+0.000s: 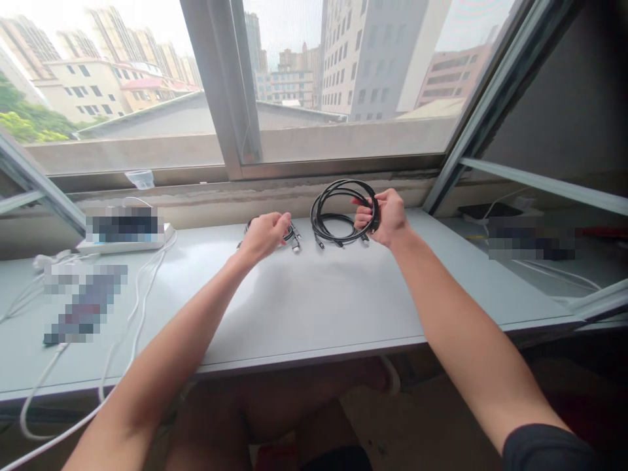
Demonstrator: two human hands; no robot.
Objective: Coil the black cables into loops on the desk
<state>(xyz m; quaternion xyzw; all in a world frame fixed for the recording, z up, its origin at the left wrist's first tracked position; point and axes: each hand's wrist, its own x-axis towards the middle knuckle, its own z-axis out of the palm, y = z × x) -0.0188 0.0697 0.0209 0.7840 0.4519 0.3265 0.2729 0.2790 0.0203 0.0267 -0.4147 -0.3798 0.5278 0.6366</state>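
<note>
Facing a wide window (218,91) at 12 o'clock, with pale tower blocks (118,33) beyond the glass. Working at a light grey counter (314,307), stretching from 9 round to 4 o'clock, slightly shiny in the middle and flanked by a metal bar (544,183) between 2 and 3. On the counter at 9 o'clock, a white box (169,234) with something dark and blurred on top; between 8 and 9, loose white cords (142,294) beside another blurred item (86,304), too unclear to name.

Grasping a coil of black cable (314,219) in the right hand (390,216), just off centre toward 3 o'clock, with fingers wrapped round the strands on the 3 o'clock side and the loop roughly upright. Curling the left hand (269,234), just off centre toward 9, over a smaller cord bundle (295,241); impossible to tell whether gripping it or only covering it.

Probably at the step of handling one coil with the right hand, with the left hand busy at the bundle. Calling next, most likely, for a steady hold on the strands, to avoid springing the coil loose. Under the raised coil, more black loops (338,216), possibly of a separate cable, ending near small plugs (364,241), easy to snag.
</note>
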